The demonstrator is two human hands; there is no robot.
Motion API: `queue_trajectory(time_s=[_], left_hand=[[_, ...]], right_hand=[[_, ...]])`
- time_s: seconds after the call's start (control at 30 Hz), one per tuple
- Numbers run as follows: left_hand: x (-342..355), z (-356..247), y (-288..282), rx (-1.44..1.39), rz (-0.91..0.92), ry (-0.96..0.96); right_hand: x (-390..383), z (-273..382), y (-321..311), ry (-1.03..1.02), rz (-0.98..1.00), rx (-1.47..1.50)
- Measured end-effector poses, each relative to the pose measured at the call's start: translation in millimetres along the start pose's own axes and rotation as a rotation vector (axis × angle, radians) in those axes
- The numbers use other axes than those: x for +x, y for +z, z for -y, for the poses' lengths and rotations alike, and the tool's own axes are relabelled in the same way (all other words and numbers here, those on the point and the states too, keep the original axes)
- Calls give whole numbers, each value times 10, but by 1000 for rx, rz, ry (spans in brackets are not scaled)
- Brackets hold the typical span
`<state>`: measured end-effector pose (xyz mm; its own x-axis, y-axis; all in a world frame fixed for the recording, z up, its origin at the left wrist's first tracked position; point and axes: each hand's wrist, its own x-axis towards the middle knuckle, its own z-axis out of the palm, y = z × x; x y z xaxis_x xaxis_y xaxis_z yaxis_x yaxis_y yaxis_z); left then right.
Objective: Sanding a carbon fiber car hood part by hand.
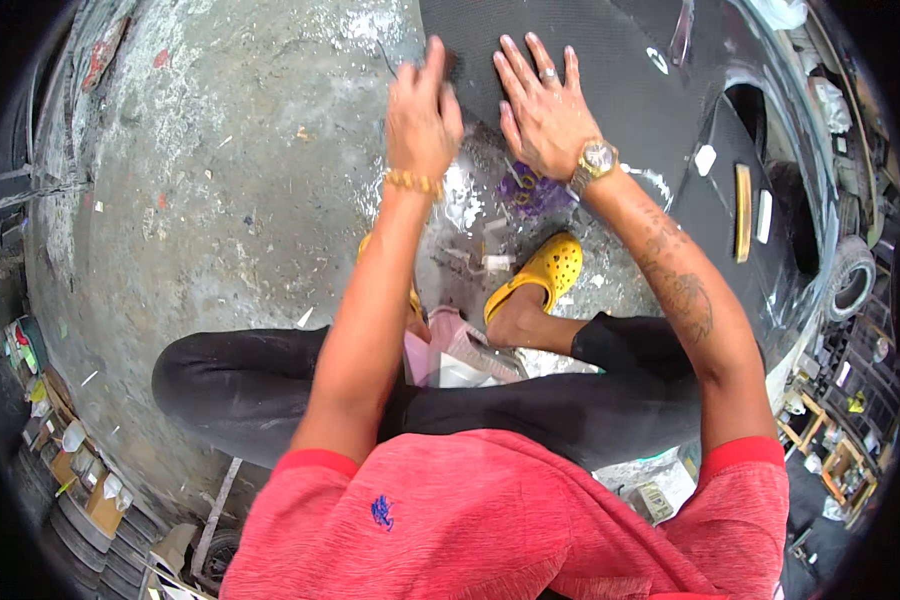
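Observation:
A large black sheet-like panel with a fine woven texture (610,110) spreads across the upper right. My right hand (550,110) lies on it, fingers spread, with a ring and a metal wristwatch (597,160). At the panel's left edge is my left hand (422,118), a beaded bracelet (412,183) at its wrist. Its fingers are bent together and slightly blurred. A dark smudge shows beside the fingertips, and I cannot make out what they hold. Under the heel of my right hand is a purple piece with yellow marks (532,192).
A yellowish strip (743,213), a white strip (764,216) and a white scrap (705,160) lie on the black surface at right. Wet grey concrete (230,200) holds scattered scraps. Near my yellow clog (550,272) are papers. A wheel (852,278) stands far right.

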<state>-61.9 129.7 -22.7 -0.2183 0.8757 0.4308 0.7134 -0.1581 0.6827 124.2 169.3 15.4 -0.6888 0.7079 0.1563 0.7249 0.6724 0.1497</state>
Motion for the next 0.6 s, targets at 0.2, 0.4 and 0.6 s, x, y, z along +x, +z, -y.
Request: queue_trajectory(time_s=[0.2, 0.4, 0.6], left_hand=[[-349, -239, 133, -18, -64, 18], [437, 73, 98, 8, -58, 49], [-440, -561, 224, -95, 142, -10]], right_hand=[[-13, -16, 128, 16, 23, 9], [224, -38, 79, 98, -140, 52], [-116, -470, 120, 158, -273, 404]])
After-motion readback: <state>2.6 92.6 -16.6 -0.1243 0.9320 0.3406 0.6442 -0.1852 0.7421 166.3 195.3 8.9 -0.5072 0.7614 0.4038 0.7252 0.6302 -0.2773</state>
